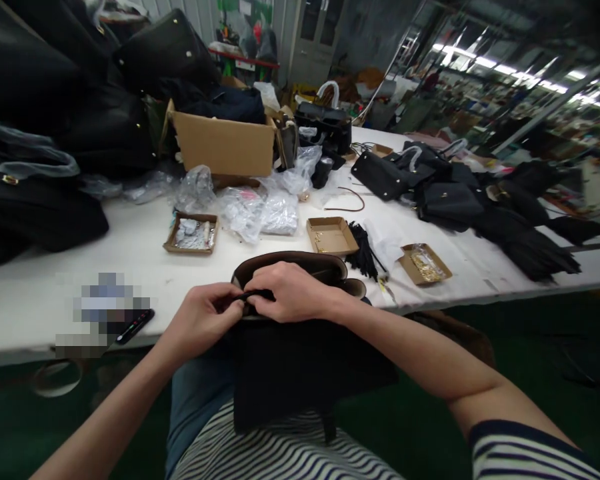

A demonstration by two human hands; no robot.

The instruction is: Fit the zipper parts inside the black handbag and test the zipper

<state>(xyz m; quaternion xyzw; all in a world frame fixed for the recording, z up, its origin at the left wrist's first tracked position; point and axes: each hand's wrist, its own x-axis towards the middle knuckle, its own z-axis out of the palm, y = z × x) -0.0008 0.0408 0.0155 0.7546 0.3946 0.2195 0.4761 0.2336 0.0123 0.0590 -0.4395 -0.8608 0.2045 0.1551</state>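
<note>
A black handbag [300, 373] rests on my lap against the table edge, its brown-lined mouth [300, 259] facing up. At the bag's near rim, my left hand [213, 313] pinches one end of a short black strap [257, 293]. My right hand [285, 293] is closed round the other end, close beside the left, with its fingers partly over the bag's opening. The strap looks like the same dark material as the bag; its far end is hidden by my right fingers.
On the white table [145, 267] lie small cardboard trays [330, 233], black tassels [364, 250], clear plastic wrapping [280, 213] and a phone [135, 327]. A large cardboard box [225, 143] stands behind. Black bags pile up at left [35, 207] and right [450, 200].
</note>
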